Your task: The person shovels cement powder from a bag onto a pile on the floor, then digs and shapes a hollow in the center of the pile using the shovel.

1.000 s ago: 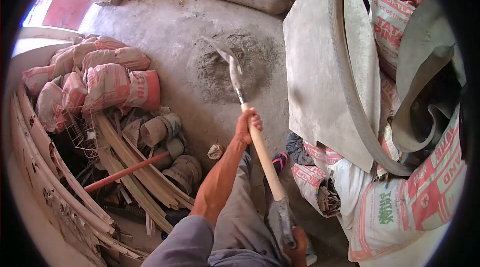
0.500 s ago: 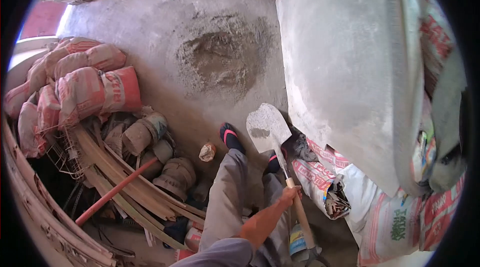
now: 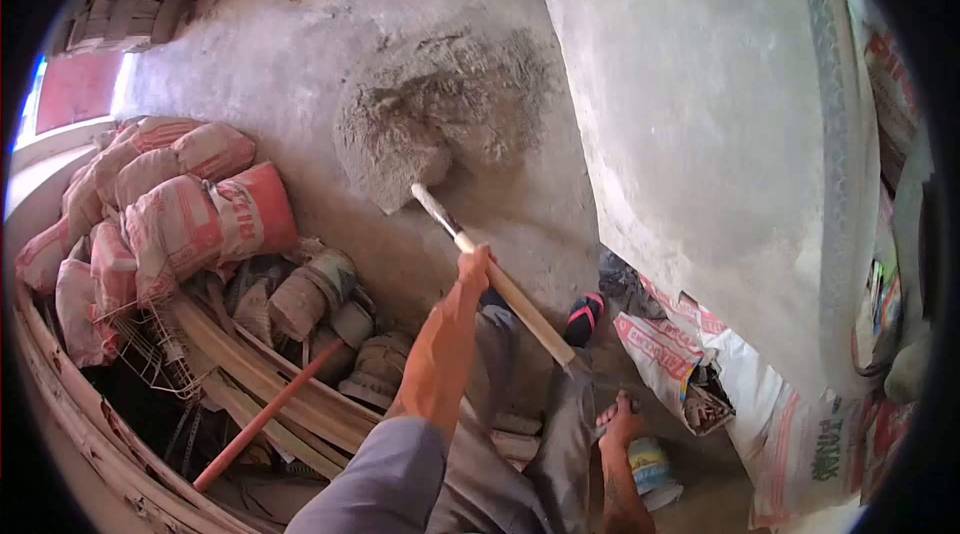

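Note:
A shovel with a pale wooden shaft (image 3: 530, 322) slants across the middle of the view. My left hand (image 3: 476, 268) is closed round the shaft near its metal neck. Closer to my body, my right hand (image 3: 619, 420) grips the dark handle at the upper end. The blade lies low at the left edge of a heap of wet grey mortar (image 3: 470, 94) on the floor. Mortar covers most of the blade, so its outline is partly hidden. A foot in a dark sock and pink-strapped sandal (image 3: 586, 314) stands right of the shaft.
Red-and-white filled sacks (image 3: 180, 224) are piled at left. Curved wooden strips (image 3: 265, 359), a red pole (image 3: 270, 419) and mortar-crusted buckets (image 3: 375, 371) lie below them. A large grey slab (image 3: 700, 134) stands at right, with printed sacks (image 3: 665, 344) and a paint can (image 3: 652, 469) nearby.
The shovel blade has swung from beside my feet forward and left into the mortar. My left hand moved up and left with the shaft. My right hand has come into view on the handle.

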